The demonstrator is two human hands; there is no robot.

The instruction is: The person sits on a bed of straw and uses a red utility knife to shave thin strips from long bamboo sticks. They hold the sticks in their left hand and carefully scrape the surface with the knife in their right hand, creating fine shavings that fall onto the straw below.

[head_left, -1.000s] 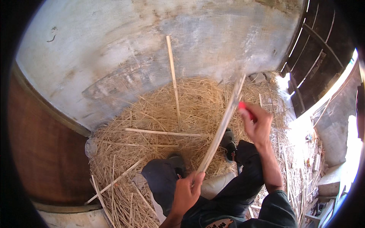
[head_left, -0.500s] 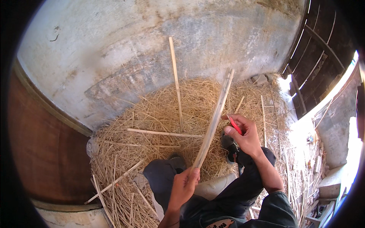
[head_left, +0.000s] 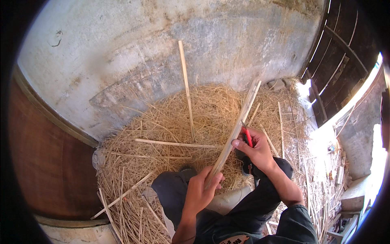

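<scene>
Running up and rightward in front of me is a long, pale split bamboo strip (head_left: 232,136), its far end blurred and looking doubled. My left hand (head_left: 200,192) is closed round the near end. A small knife with a red handle (head_left: 248,138) sits in the closed fingers of my right hand (head_left: 260,152). Its dark, pointed blade lies close beside the strip's right edge. The right thumb touches the strip about halfway along; whether the blade also touches, I cannot tell.
Straw and shavings (head_left: 162,122) cover the floor around my feet. One pale stick (head_left: 186,81) leans against the stained wall (head_left: 134,53), and another (head_left: 174,143) lies across the straw. A brown panel (head_left: 48,154) stands at left, dark boards (head_left: 339,53) at right.
The bamboo strip's far end has swung to the right. My right hand has moved slightly down and left, bringing its thumb onto the strip. My left hand has shifted up a little.
</scene>
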